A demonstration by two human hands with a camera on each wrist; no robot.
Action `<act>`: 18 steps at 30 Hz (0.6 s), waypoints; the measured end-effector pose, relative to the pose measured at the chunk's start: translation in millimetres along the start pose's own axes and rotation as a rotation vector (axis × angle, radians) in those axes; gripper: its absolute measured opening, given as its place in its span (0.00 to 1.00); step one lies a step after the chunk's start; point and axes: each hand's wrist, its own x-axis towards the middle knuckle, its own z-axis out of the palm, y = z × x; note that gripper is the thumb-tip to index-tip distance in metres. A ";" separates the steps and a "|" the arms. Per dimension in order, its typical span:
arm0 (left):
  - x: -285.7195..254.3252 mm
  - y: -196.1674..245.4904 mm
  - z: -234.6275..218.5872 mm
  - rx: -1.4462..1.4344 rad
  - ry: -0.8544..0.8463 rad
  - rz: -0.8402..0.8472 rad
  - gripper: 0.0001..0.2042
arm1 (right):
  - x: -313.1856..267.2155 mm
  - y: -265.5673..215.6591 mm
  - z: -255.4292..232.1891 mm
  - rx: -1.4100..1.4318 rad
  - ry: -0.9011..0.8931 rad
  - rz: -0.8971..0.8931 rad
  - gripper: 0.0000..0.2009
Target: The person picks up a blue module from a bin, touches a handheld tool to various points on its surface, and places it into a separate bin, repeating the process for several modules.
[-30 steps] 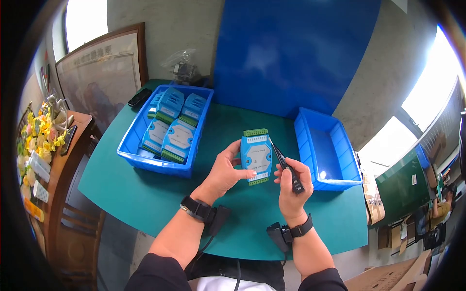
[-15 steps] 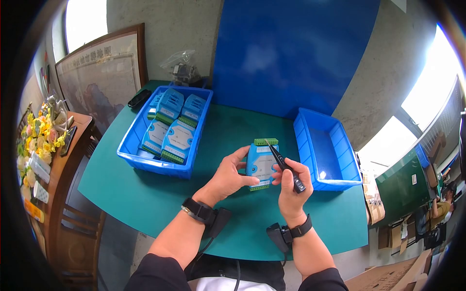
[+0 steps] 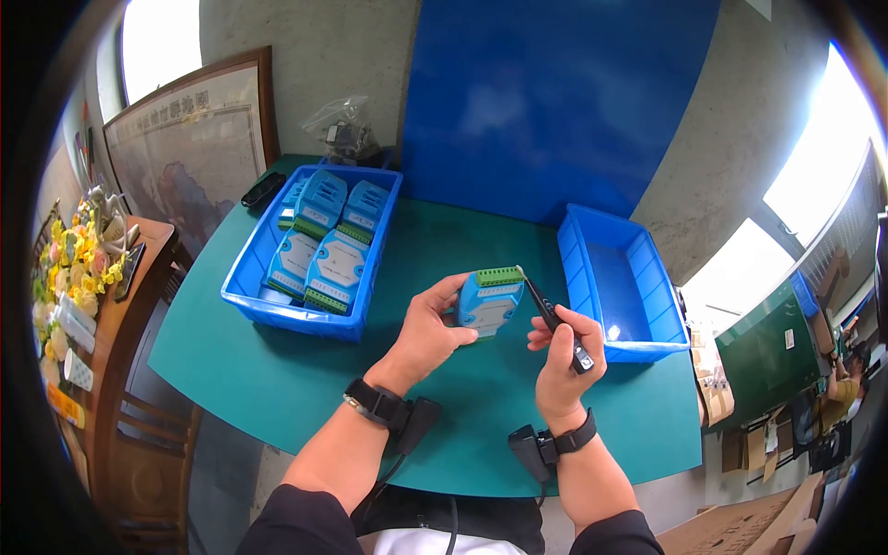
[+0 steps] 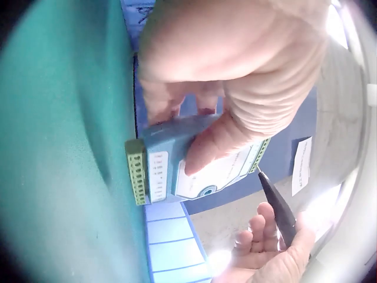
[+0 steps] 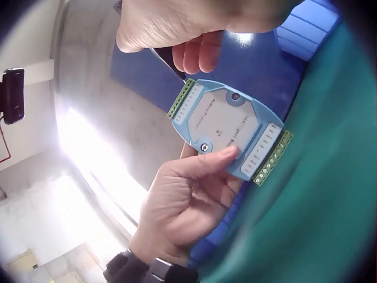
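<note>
In the head view my left hand (image 3: 427,326) grips a light-blue electronic module (image 3: 488,307) with a pale printed label, thumb on its face near the lower end. Green screw terminal blocks (image 3: 499,276) run along both ends; the far one is tilted up toward the head camera. A slim, pointed black tool (image 3: 548,313) is held between the thumb and fingers of my right hand (image 3: 568,365). Its thin tip is right at the far block's right end. The right wrist view shows the module's face (image 5: 224,118), with the tool (image 5: 168,62) partly hidden behind my right hand.
A blue bin (image 3: 344,324) with several similar modules (image 3: 338,266) stands at left on the green table (image 3: 444,416). Another blue bin (image 3: 578,264) stands at right. Behind the left bin lies a clear bag of parts (image 3: 350,137), with a black object (image 3: 264,190) nearby.
The module first shifted right and nearer, then back left, and its far end tilted up. The tool's tip crossed over the far terminal block and is now at its right end.
</note>
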 end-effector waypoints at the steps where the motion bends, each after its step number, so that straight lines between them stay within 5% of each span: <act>1: 0.5 -1.3 -1.0 -0.001 0.018 0.017 0.32 | 0.6 0.3 0.0 0.003 0.006 -0.021 0.09; 13: 3.2 3.3 -3.5 0.260 0.089 0.323 0.30 | -5.5 -8.1 -3.3 -0.017 -0.072 -0.004 0.08; 18: 0.5 1.7 -1.3 -0.080 0.131 0.123 0.26 | -6.0 -2.4 5.6 -0.001 -0.099 -0.100 0.10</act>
